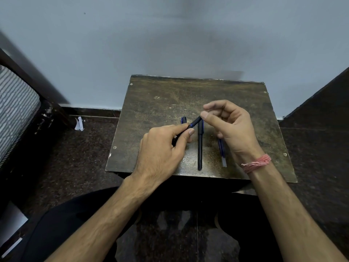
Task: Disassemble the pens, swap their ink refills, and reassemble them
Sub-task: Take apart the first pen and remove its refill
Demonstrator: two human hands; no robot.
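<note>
Second pen point(199, 148): black, lies lengthwise on the worn table point(245, 118), between the hands.
Refill point(221, 152): blue, flat on the table under the right wrist.
Left hand point(162, 148): thumb and fingers curled round the held pen point(194, 122), raised above the table.
Right hand point(230, 125): thumb and forefinger pinch that pen's far tip.
Cap point(184, 120): blue-black, just beyond the left hand.

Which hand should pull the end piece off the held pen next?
The right hand. Its thumb and forefinger already pinch the far end of the held pen, while the left hand grips the barrel to steady it.
</note>
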